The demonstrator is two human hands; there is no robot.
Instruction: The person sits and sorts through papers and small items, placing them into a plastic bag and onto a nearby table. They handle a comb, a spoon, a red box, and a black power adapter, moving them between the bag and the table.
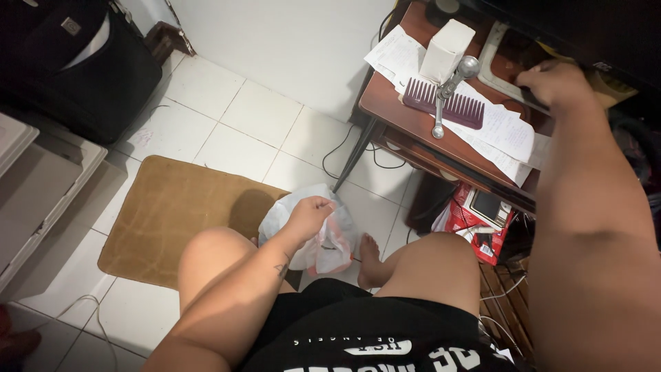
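The person sits low over a white tiled floor (pixel 227 110), knees apart, and the left hand (pixel 308 215) is down between the legs with its fingers pinched shut on the rim of a thin white plastic bag (pixel 323 238), holding the mouth of it up. The bag hangs just above the tiles between the two knees, beside a bare foot (pixel 369 258), and something red shows through its lower part, though what it is cannot be told. Just to the left of the bag lies a tan floor mat (pixel 172 213), its near corner reaching under the left knee. The right hand (pixel 554 84) is stretched up and away onto a brown wooden side table (pixel 385 103), fingers curled downward over the far edge of the tabletop near a pale frame-like object; whether they are closed on anything cannot be told from here. On the table near that hand lie white paper sheets (pixel 506 131), a purple wide-toothed comb (pixel 444 105), a silver metal tool (pixel 451 86) laid across the comb, and a small white box (pixel 446 49) standing behind them. Under the table a red package (pixel 475 220) sits among black cables. A black bag (pixel 82 62) rests on the floor in the far left corner, well apart from both hands
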